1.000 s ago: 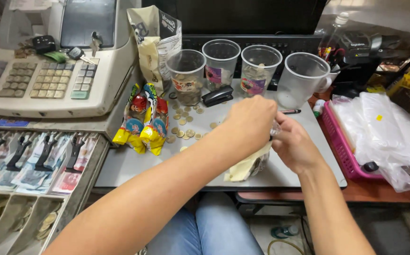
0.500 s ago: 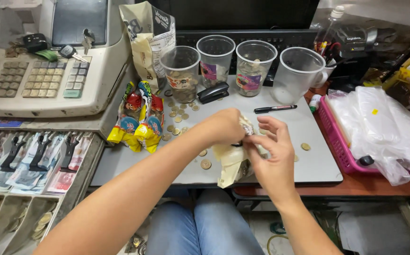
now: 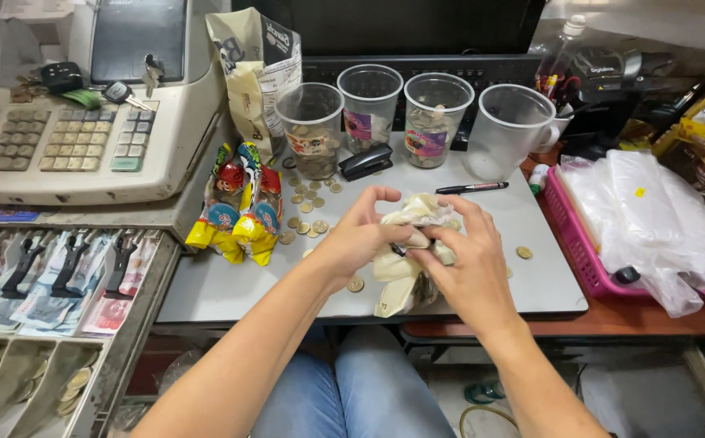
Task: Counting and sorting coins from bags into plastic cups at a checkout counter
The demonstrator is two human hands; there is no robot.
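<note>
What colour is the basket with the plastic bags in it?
Pink: the pink plastic basket beside the clear plastic bags, seen from the head view.

The person is wearing blue denim jeans (image 3: 344,389), showing at the knees below the desk edge. Both forearms are showing bare, with no sleeves reaching them. The left hand (image 3: 361,235) and right hand (image 3: 470,272) are wearing no gloves, rings or watch.

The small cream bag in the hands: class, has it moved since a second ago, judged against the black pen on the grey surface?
Yes. The cream bag, gripped by the left hand and right hand, sat lower right of the black pen tip; it is now lower left, so it shifted left.
</note>
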